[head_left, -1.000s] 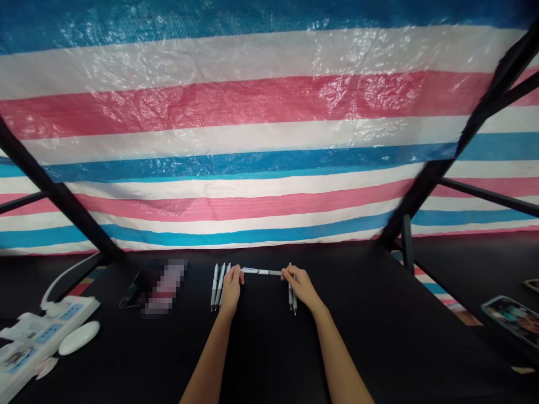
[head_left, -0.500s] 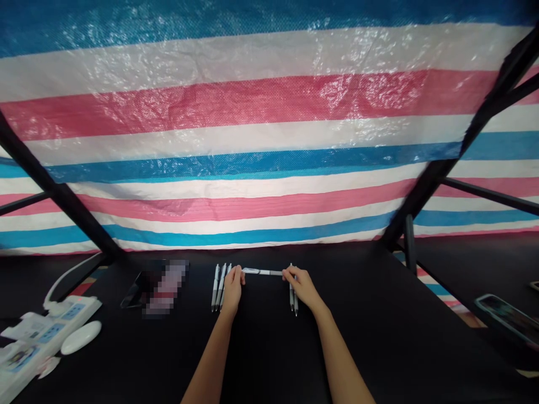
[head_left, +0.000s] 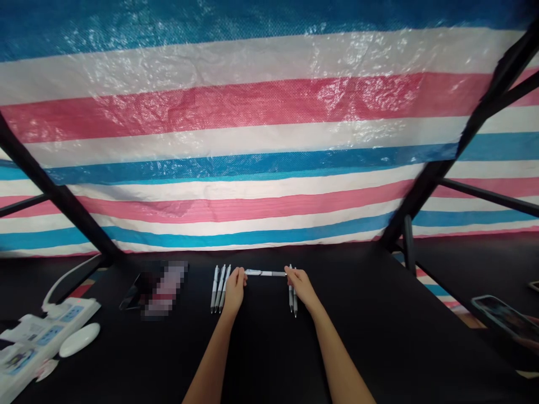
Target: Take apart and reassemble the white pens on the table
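Observation:
A white and grey pen (head_left: 266,273) is held level between my two hands. My left hand (head_left: 236,283) pinches its left end, and my right hand (head_left: 300,282) has its fingers closed at the grey right end. Just left of my left hand, three similar pens (head_left: 219,289) lie side by side, pointing toward me. Two more pens (head_left: 293,300) lie under and beside my right hand, their upper parts partly covered by its fingers.
At the left are a white power strip (head_left: 50,331), a white oval object (head_left: 80,340) and a dark phone-like object (head_left: 137,292) beside a blurred patch. Another phone (head_left: 503,315) is at the right, near a person's fingers. Black frame bars (head_left: 421,191) flank the striped sheet (head_left: 252,101).
The held pen and my right hand have shifted very slightly to the right. Both hands keep their grip. The view has moved a little.

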